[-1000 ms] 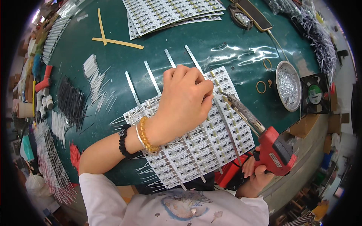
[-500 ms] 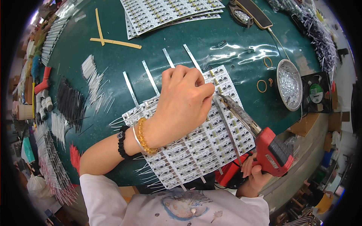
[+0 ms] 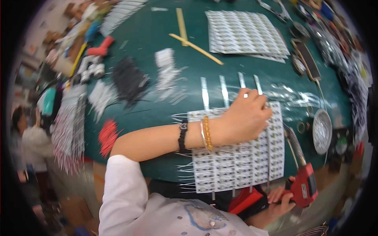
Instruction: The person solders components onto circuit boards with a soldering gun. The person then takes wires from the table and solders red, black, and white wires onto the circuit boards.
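A white sheet of small circuit boards (image 3: 277, 157) lies in front of me, with thin white wires (image 3: 186, 173) sticking out at its left side. Flat metal strips (image 3: 205, 94) run across it and jut past its far edge. My left hand (image 3: 244, 118) is over the sheet's far right part, fingers pinched together; whatever is between them is hidden. Closed around the grip of a red soldering gun (image 3: 305, 187) is my right hand (image 3: 281, 198), near the sheet's lower right corner. The gun's tip points away from me, just beside the sheet's right edge.
Piles of black wires (image 3: 130, 80), white wires (image 3: 167, 74) and red wires (image 3: 107, 137) lie left. More board sheets (image 3: 248, 33) are stacked at the back, beside crossed yellow strips (image 3: 197, 49). A metal bowl (image 3: 322, 131) and a fan (image 3: 340, 143) stand right. A person (image 3: 37, 143) is far left.
The whole view has turned, so the table's things appear farther right. The soldering gun's tip has come away from my left fingertips to beside the sheet's right edge. My left hand stays pinched over the sheet.
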Demonstrator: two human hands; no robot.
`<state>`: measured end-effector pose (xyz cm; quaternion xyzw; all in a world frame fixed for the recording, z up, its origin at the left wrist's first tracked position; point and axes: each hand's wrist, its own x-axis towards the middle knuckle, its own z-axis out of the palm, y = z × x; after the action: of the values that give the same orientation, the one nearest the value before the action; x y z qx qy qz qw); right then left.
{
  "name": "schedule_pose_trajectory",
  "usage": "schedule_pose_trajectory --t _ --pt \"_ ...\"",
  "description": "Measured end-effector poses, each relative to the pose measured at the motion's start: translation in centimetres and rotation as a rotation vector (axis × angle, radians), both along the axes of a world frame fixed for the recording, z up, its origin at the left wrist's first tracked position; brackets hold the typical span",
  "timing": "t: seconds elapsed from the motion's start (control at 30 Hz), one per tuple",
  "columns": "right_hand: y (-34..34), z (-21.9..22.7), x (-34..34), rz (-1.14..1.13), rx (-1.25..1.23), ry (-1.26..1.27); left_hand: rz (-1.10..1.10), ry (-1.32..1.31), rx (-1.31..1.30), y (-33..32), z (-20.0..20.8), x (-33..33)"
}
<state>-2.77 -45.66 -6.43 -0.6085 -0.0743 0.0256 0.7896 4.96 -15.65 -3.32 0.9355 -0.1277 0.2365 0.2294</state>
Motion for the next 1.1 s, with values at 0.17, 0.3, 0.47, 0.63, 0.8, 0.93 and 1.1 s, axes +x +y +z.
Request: schedule_pose_trajectory --t 0.17,0.3,0.47,0.63,0.8,0.93,1.1 --pt "0.5 0.6 -0.1 -0.12 -0.022 -0.023 0.329 -0.019 0.354 8.4 3.2 -3.0" --pt "0.7 0.6 0.2 -0.098 -0.013 -0.004 0.647 0.084 0.622 18.2 0.6 -5.2" --pt "0.9 0.9 -0.1 -0.009 -0.034 -0.046 0.602 0.026 0.624 20.7 -1.3 -5.4" --pt "0.2 1.2 -0.6 0.039 -0.013 -0.036 0.579 0.039 0.606 19.9 -0.3 -5.3" --pt "0.5 1.4 -0.7 -0.004 -0.02 -0.017 0.627 0.033 0.401 18.1 2.0 -6.5" --pt "0.4 1.3 -0.6 -0.004 -0.014 -0.006 0.255 0.179 -0.332 9.9 4.0 -4.8" --pt "0.9 1.6 -0.9 -0.006 -0.053 0.011 -0.05 0.295 -0.445 0.4 3.2 -1.3"
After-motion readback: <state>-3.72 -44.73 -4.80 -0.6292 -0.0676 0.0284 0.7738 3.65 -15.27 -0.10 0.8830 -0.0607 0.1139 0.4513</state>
